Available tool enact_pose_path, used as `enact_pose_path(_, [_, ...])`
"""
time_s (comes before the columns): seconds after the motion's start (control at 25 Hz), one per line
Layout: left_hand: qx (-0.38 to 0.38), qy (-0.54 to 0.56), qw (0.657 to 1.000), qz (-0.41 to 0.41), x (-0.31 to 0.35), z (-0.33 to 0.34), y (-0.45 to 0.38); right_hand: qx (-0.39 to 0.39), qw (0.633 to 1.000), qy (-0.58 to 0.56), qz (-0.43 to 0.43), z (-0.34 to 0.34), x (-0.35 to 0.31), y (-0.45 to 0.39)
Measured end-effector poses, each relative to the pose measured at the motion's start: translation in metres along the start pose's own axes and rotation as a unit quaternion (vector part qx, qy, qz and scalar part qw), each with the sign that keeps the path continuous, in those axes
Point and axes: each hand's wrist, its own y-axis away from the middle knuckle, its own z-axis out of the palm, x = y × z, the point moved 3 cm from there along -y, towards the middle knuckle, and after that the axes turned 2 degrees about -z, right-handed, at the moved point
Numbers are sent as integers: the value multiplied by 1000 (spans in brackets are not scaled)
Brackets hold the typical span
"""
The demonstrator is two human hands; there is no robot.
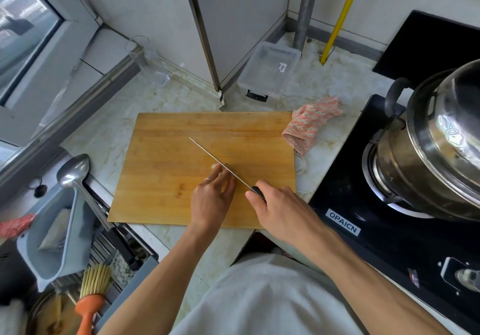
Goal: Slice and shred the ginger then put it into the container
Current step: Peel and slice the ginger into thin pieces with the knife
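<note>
On the sink side, a grey strainer basket (52,233) holds a sponge-like pad, with a steel spoon (74,172) across its rim. On the wooden cutting board (166,152), toward its near edge, the left hand (213,197) presses curled fingers on the ginger (217,166), mostly hidden. The knife (220,164) runs diagonally, tip toward the board's far left corner; the right hand (278,207) clenches its handle. Beyond the far edge sits a clear container (268,70), lid on, its label unreadable. The stove (389,220) reads "OPAICN".
</note>
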Motion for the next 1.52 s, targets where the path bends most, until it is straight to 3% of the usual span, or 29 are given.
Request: enact_pose_path(1.52, [-11, 28, 1000, -9, -9, 9, 6, -45, 999, 4, 20, -1, -15, -20])
